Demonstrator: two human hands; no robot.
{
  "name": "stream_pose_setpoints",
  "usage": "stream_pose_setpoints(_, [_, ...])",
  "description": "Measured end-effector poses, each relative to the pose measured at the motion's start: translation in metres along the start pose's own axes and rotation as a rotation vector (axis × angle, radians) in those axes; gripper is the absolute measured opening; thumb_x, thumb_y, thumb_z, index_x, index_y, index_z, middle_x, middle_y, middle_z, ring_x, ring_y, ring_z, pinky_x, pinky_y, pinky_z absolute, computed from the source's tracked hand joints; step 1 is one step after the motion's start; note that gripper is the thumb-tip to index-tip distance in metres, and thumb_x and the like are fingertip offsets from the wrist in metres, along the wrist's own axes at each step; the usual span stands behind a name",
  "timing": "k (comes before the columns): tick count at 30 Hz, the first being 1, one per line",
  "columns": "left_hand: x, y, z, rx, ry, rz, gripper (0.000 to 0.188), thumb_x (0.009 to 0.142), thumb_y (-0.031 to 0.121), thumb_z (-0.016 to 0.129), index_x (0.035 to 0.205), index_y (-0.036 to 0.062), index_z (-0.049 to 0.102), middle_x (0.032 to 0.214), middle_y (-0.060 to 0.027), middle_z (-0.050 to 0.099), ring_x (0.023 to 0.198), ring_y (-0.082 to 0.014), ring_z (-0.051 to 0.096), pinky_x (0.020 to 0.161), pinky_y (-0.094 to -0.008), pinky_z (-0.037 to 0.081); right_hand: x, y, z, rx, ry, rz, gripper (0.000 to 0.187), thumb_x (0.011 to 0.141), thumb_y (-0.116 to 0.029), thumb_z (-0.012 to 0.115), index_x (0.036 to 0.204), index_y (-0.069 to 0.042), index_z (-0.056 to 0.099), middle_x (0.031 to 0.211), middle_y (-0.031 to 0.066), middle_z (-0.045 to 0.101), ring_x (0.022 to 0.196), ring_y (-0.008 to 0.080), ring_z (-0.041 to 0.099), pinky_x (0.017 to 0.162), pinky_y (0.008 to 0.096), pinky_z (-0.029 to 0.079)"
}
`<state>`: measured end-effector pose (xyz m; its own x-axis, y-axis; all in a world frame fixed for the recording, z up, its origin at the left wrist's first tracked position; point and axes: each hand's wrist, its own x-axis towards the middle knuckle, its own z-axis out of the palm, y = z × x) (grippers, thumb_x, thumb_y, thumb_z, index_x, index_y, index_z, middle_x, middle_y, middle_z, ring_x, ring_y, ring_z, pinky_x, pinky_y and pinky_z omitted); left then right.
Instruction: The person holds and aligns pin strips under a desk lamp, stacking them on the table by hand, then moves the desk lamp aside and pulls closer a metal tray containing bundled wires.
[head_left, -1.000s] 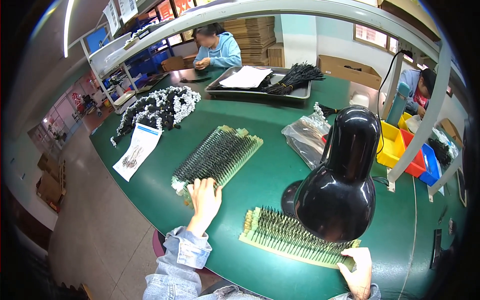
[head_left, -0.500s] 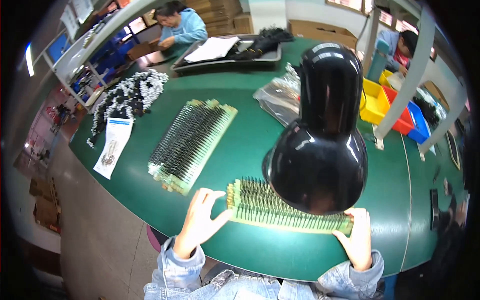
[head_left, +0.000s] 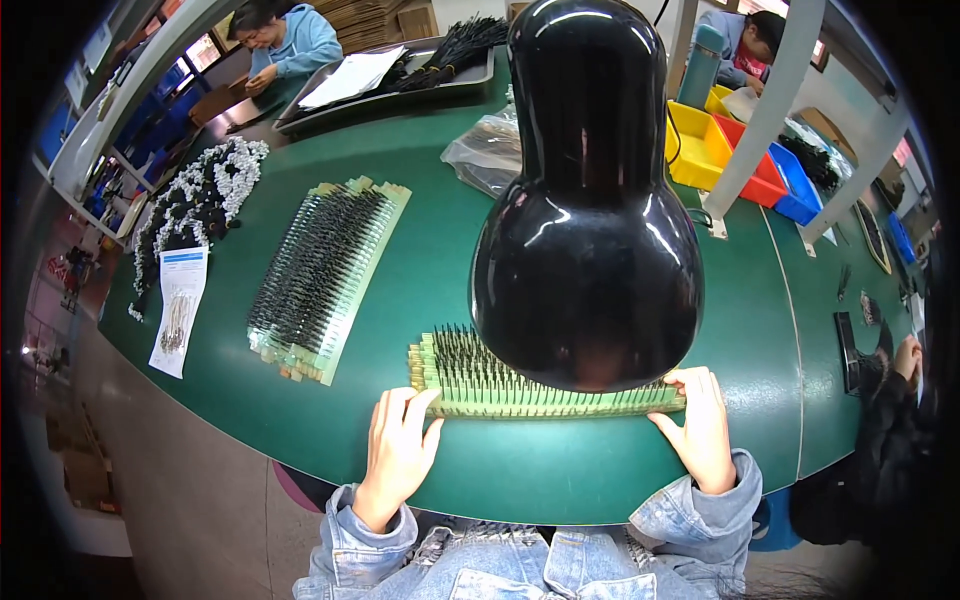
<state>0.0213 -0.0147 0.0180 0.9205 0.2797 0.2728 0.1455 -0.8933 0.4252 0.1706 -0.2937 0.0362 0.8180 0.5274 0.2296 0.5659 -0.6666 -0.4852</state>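
A block of pale green strips (head_left: 540, 404), set side by side with rows of thin black pins standing up from them, lies on the green table in front of me. My left hand (head_left: 398, 445) grips its left end, fingertips on the end and thumb at the near edge. At the other end my right hand (head_left: 700, 425) holds the strips between thumb and fingers. A black lamp hood (head_left: 590, 290) hides the block's far right part. Farther left lies a second, similar block of strips with black pieces (head_left: 320, 270), touched by neither hand.
Left are a pile of black-and-white parts (head_left: 225, 180) and a small packet (head_left: 180, 310). Behind stand a grey tray (head_left: 385, 95) and a plastic bag (head_left: 485, 155). Yellow (head_left: 693, 150), red (head_left: 762, 178) and blue bins (head_left: 797, 198) stand right, near shelf posts. Other people sit around the table.
My left hand has come in from beside the block and taken hold of its left end. The right hand stays at the right end. The whole view has shifted.
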Motion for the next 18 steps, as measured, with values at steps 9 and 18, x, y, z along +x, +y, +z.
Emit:
stream_pose_setpoints(9, [0.004,-0.002,0.004,-0.051,0.093,-0.033,0.034,0.063,0.000,0.060,0.095,-0.0006,0.049,0.088,-0.0140,0.046,0.083,-0.0297,0.047,0.073,-0.0353,0.040,0.002,-0.001,0.000,-0.008,-0.005,-0.027,0.038,0.055,-0.003,0.068,0.088,-0.002,0.047,0.083,0.0101,0.045,0.076,0.0249,0.046,0.070,0.0325,0.040])
stream_pose_setpoints(18, [0.005,-0.007,0.000,-0.095,0.004,-0.049,0.029,0.060,-0.002,0.060,0.086,-0.0002,0.049,0.081,-0.0125,0.046,0.076,-0.0276,0.047,0.068,-0.0339,0.040,0.000,-0.001,0.002,0.094,0.013,0.084,0.042,0.053,0.000,0.067,0.089,-0.002,0.047,0.083,0.0105,0.044,0.077,0.0262,0.046,0.071,0.0346,0.040])
